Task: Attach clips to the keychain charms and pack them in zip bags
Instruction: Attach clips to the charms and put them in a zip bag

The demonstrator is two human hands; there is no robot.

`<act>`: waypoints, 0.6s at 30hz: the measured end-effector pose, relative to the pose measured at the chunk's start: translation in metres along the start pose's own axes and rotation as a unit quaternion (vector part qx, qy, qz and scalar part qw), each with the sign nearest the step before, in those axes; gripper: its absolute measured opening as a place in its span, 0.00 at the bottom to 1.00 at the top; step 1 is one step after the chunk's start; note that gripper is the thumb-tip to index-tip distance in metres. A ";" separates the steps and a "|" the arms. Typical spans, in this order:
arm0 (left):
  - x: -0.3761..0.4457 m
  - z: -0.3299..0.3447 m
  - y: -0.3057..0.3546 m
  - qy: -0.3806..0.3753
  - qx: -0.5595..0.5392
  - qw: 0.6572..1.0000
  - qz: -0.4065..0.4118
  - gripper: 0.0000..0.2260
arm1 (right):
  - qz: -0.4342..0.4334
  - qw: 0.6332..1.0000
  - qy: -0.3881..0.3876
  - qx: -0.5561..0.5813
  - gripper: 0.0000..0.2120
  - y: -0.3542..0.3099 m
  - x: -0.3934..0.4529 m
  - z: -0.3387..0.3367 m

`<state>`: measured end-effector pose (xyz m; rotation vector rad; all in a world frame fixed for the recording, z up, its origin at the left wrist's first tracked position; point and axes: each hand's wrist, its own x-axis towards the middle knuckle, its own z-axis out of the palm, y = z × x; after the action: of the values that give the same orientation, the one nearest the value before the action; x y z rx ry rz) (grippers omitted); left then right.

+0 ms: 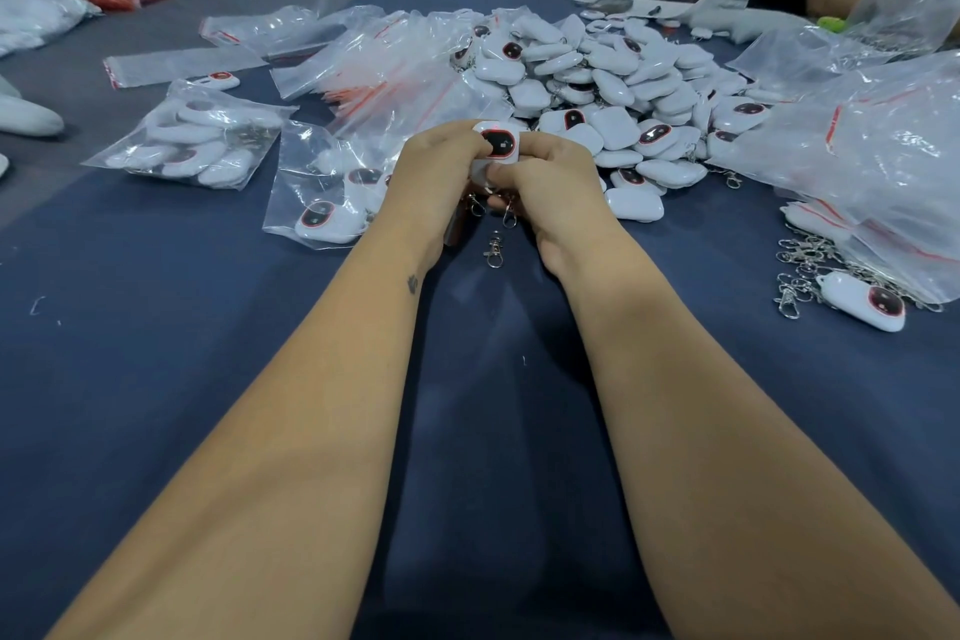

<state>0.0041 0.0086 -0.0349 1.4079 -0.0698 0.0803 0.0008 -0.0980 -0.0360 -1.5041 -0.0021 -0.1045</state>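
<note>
Both hands meet over the middle of the table (156,379), clamped on the same small cluster of charms. The left hand (441,172) curls in from the left with its fingers round the top charm (500,143), a white piece whose dark, red-rimmed face looks up at the camera; the right hand (550,182) closes in from the right, thumb and fingers pinching a second white piece just below it. How many charms are in the grip cannot be told. The held charm's long axis runs roughly away from the person, and its clips (493,252) hang down from the near end, between the two wrists, the lowest one touching or just above the cloth. So the part to be worked lies on the near side of the hands, under the palms, and equally close to either. Both forearms reach straight forward, wrists turned inward toward each other. The loose pile (623,83) of charms lies just beyond the hands, filled zip bags (322,192) just to the left, and spare clips (800,265) well off to the right.
</note>
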 end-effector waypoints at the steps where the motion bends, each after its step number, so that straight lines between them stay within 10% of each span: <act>1: 0.000 0.000 0.000 -0.004 0.002 1.000 0.001 0.09 | 0.001 1.000 -0.002 -0.001 0.12 0.000 0.000 0.000; 18: -0.001 0.000 -0.001 -0.008 -0.013 1.000 0.001 0.10 | 0.000 0.999 0.016 0.037 0.06 -0.002 0.000 0.003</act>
<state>0.0037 0.0088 -0.0358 1.3822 -0.0843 0.0697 0.0004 -0.0952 -0.0340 -1.4292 0.0185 -0.1268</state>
